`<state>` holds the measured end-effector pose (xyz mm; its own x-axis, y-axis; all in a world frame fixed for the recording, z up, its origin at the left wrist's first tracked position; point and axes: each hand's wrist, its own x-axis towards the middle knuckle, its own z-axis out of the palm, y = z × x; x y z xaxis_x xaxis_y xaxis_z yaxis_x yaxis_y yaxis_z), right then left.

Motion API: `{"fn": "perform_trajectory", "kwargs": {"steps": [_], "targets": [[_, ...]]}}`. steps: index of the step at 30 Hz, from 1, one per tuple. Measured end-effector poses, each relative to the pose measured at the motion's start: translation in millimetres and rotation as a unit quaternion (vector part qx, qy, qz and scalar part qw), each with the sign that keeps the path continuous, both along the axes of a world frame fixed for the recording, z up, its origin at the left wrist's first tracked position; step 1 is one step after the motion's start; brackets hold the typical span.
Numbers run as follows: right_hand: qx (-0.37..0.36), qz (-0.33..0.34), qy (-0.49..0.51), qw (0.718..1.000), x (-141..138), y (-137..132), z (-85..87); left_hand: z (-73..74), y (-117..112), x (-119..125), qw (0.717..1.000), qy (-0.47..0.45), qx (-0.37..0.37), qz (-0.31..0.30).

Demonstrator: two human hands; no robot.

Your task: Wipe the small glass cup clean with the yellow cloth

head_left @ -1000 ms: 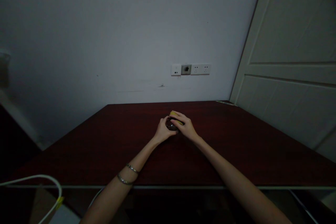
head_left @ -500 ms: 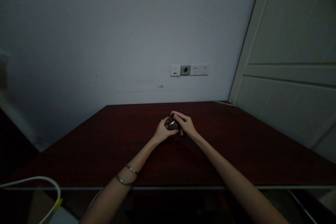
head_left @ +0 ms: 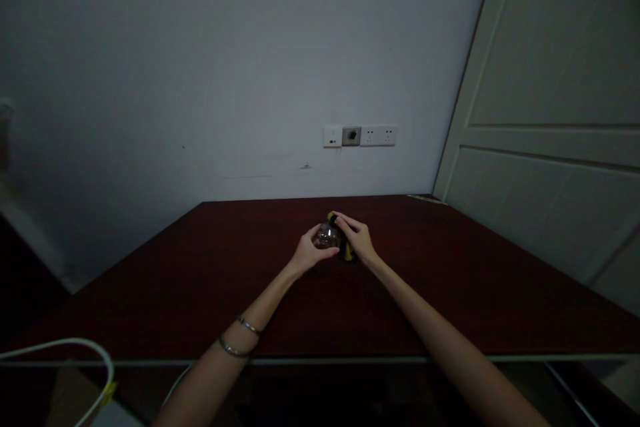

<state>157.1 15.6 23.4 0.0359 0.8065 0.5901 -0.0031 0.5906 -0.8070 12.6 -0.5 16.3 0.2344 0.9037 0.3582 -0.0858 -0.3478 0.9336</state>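
Note:
My left hand [head_left: 311, 252] is closed round a small clear, shiny rounded vessel [head_left: 327, 236] that looks like glass. Its thumb lies along the near side and its fingers along the far left side. In my right hand [head_left: 358, 238] is a black and yellow cloth [head_left: 348, 252], pinched between fingers and thumb. The cloth touches the right side of the vessel, and a yellow end pokes out past the fingertips. Both hands are over the middle of the dark red table [head_left: 240, 280]. The vessel's base is hard to make out in the dim light.
Behind the table stands a plain wall with a row of sockets [head_left: 360, 137]. A pale panelled door [head_left: 550, 200] closes off the right side. At the lower left, a white cable [head_left: 103, 350] loops over the table's front edge.
My right hand and the cloth have shifted slightly, so more of the vessel and more yellow cloth show. My left hand keeps its hold in nearly the same place.

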Motion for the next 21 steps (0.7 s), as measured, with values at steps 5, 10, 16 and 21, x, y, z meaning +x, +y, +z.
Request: {"fn": "perform_trajectory", "kwargs": {"steps": [5, 10, 16, 21], "targets": [[0.059, 0.012, -0.017, 0.998, -1.6, -7.0, -1.2, 0.5, 1.1, 0.5, 1.000, -0.001, -0.002, 0.024], [0.113, 0.016, -0.074, 0.991, -5.0, -11.8, -2.2, 0.8, 3.6, -0.5, 0.999, 0.000, -0.002, 0.052], [0.056, 0.022, -0.031, 0.998, -0.6, -1.8, -0.5, 4.5, -0.9, -0.9, 0.999, 0.027, 0.016, 0.032], [0.027, 0.044, -0.059, 0.997, 6.6, -1.9, 7.6, 5.4, -1.4, -2.4, 0.999, 0.021, -0.005, 0.025]]}}
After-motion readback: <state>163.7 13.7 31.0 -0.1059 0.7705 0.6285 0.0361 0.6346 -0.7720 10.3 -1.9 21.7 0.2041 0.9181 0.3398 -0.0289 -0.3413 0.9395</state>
